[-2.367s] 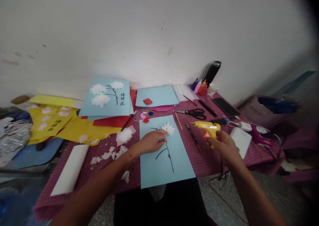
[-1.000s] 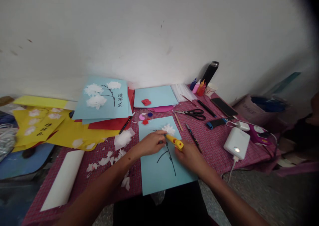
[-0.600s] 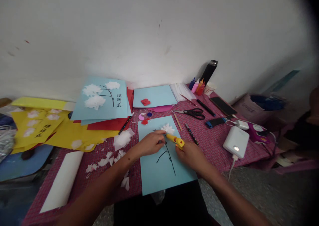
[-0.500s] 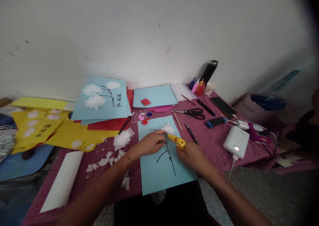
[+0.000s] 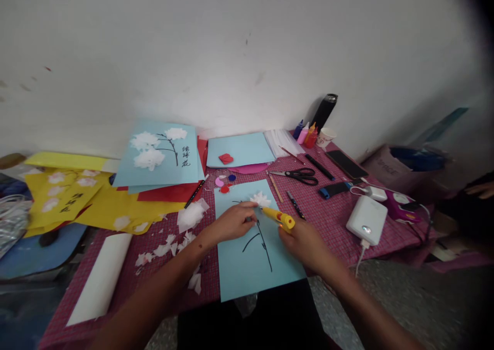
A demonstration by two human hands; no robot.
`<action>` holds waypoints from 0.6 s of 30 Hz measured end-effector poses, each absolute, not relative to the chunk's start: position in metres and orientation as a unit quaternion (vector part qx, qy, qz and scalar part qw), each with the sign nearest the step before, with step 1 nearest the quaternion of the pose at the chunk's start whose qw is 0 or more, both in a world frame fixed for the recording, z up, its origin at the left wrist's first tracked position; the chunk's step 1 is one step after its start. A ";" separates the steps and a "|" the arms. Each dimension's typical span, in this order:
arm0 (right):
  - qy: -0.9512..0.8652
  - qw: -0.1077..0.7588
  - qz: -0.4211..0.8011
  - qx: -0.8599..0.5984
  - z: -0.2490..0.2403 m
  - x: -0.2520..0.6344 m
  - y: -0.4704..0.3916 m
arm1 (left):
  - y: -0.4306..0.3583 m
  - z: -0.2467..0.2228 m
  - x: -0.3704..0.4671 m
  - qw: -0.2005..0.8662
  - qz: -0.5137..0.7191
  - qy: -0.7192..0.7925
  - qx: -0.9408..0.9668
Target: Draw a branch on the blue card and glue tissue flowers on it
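Observation:
A light blue sheet of paper (image 5: 247, 273) lies in front of me, with a dark branch drawn on it. Near its top is a white tissue-paper flower (image 5: 261, 199). My left hand (image 5: 237, 221) is closed, its fingertips at the flower's lower left edge; they seem to pinch it. My right hand (image 5: 304, 239) grips a yellow hot glue gun (image 5: 278, 216) whose nozzle points left, just below the flower. Its trigger is mostly hidden by my fingers.
Tissue scraps (image 5: 165, 248) and a white paper roll (image 5: 102, 278) lie left. A finished flower picture (image 5: 162, 172) tops a stack behind. Scissors (image 5: 299, 175), a black pen (image 5: 295, 205), a white power bank (image 5: 366, 219) and glue bottles (image 5: 304, 134) sit right. Another person's hand (image 5: 480, 189) shows far right.
My right hand has drawn the glue gun slightly right, away from the flower. My left hand stays at the flower's edge.

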State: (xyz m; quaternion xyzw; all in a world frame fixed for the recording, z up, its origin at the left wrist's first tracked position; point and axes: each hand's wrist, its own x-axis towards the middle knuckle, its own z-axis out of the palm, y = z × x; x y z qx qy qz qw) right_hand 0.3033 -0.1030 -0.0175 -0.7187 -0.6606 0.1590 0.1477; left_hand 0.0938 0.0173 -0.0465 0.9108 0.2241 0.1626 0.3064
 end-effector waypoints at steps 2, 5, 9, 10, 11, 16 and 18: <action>-0.649 0.182 0.168 -0.720 -0.015 0.308 -0.110 | 0.016 -0.048 0.094 0.306 0.171 0.230 0.908; -0.632 0.233 0.205 -0.710 -0.017 0.318 -0.121 | 0.013 -0.048 0.094 0.299 0.192 0.241 0.903; -0.583 0.318 0.281 -0.692 -0.030 0.330 -0.132 | 0.008 -0.046 0.098 0.287 0.212 0.269 0.894; -0.569 0.341 0.293 -0.689 -0.033 0.333 -0.134 | 0.007 -0.046 0.100 0.286 0.217 0.278 0.891; -0.556 0.360 0.300 -0.687 -0.036 0.335 -0.136 | 0.006 -0.046 0.101 0.285 0.222 0.289 0.887; -0.508 0.395 0.329 -0.691 -0.050 0.343 -0.142 | 0.003 -0.052 0.108 0.265 0.266 0.345 0.860; -0.492 0.403 0.351 -0.687 -0.054 0.345 -0.144 | 0.002 -0.054 0.111 0.252 0.276 0.360 0.855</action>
